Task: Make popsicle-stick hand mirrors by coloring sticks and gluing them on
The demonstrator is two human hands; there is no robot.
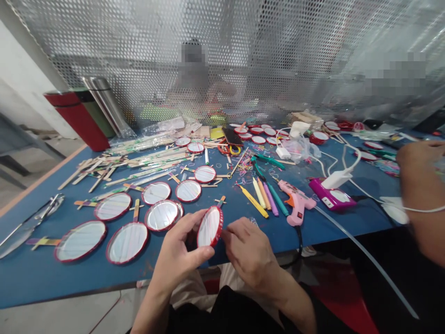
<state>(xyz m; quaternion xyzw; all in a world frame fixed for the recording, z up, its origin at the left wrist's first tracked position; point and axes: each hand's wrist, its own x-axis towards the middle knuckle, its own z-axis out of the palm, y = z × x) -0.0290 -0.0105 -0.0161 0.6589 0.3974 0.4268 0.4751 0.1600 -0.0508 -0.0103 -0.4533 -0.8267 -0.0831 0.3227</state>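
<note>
My left hand (184,248) grips a small toy banjo (210,226) by its round, red-rimmed body, tilted upright over the table's front edge. Thin lines cross its white face, and a short coloured stick with a crosspiece rises from the top. My right hand (248,248) is beside the right rim with fingers curled together; whatever they pinch is hidden. To the left lie several similar toy banjos (127,243) with coloured stick necks. Beyond my right hand are several markers (253,201) and a pink glue gun (298,202).
Wooden sticks (100,169) and small rubber bands (243,169) cover the blue table's (167,278) far side. A red flask (78,120) stands back left. A purple power strip (332,194) with white cables is at right, near another person's arm (422,195). A perforated metal screen (243,60) rises behind.
</note>
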